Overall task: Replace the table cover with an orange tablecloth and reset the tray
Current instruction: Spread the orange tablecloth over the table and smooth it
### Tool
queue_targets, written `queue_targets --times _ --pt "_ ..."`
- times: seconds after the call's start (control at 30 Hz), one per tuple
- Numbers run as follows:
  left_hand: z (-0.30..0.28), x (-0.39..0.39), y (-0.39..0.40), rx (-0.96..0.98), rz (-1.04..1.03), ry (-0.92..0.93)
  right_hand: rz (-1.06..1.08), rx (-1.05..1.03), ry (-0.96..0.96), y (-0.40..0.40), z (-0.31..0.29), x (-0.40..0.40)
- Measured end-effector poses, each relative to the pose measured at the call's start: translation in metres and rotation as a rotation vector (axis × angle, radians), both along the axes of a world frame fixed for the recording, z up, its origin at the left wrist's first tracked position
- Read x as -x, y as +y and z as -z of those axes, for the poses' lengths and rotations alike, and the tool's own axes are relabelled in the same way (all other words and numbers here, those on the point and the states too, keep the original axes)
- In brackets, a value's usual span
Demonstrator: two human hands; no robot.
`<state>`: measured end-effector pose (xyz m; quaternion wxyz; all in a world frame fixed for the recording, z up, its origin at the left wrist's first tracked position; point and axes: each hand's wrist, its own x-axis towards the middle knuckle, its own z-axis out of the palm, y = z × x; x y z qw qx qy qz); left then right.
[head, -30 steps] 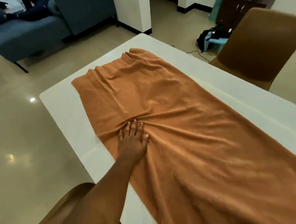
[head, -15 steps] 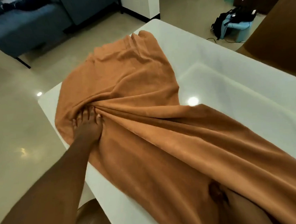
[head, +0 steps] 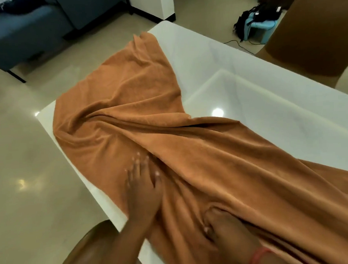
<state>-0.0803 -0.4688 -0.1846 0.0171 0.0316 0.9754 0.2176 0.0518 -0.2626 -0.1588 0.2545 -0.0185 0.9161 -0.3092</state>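
White table [head: 248,98] shows bare on the far side. Cloth [head: 139,117] lies twisted across it, hanging off one corner. Left hand [head: 142,187] presses flat; right hand [head: 221,224] grips a fold. One hard tug could slide it onto the floor.

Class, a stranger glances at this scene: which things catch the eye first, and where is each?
A rumpled orange tablecloth sprawls diagonally over the glossy white table. Near the table's near edge, the left hand presses flat on it, while the right hand grips a fold.
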Motion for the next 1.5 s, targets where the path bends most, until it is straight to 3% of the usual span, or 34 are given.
queue_targets --times 0.13,0.23,0.37,0.53,0.77,0.83,1.03,1.17,1.23,1.33,1.4,1.5 --pt "0.009 -0.116 0.019 0.129 0.134 -0.107 -0.066 0.158 -0.005 0.0 -0.005 -0.054" --pt "0.004 -0.163 0.02 0.15 0.212 -0.114 0.264 0.187 0.143 0.037 -0.01 -0.1" --pt "-0.01 -0.217 0.026 0.215 0.26 -0.126 0.588 -0.011 0.31 0.095 -0.004 -0.174" --pt "-0.02 -0.295 0.06 0.227 0.384 -0.125 0.536 -0.29 0.263 0.118 0.001 -0.253" --pt "-0.017 -0.42 0.087 0.298 0.832 -0.154 0.487 -0.544 0.235 0.083 -0.005 -0.354" --pt "-0.012 -0.434 0.078 0.328 0.855 -0.198 0.414 -0.573 0.268 0.072 -0.001 -0.38" --pt "-0.007 -0.428 0.054 0.373 0.894 -0.081 0.331 -0.607 0.174 0.053 -0.007 -0.432" --pt "-0.013 -0.431 0.047 0.36 0.756 -0.066 0.222 -0.355 0.039 0.03 -0.008 -0.431" --pt "-0.018 -0.44 0.043 0.257 0.569 -0.06 0.2 -0.245 0.015 0.02 -0.014 -0.43" --pt "-0.023 -0.459 0.036 -0.109 0.108 -0.219 0.272 -0.123 0.013 0.009 -0.024 -0.435" --pt "-0.02 -0.471 0.033 -0.402 -0.152 -0.482 0.317 -0.04 -0.042 0.006 -0.029 -0.442" --pt "-0.002 -0.488 0.034 -0.972 -0.507 -0.879 0.21 0.047 -0.118 0.008 -0.035 -0.447"
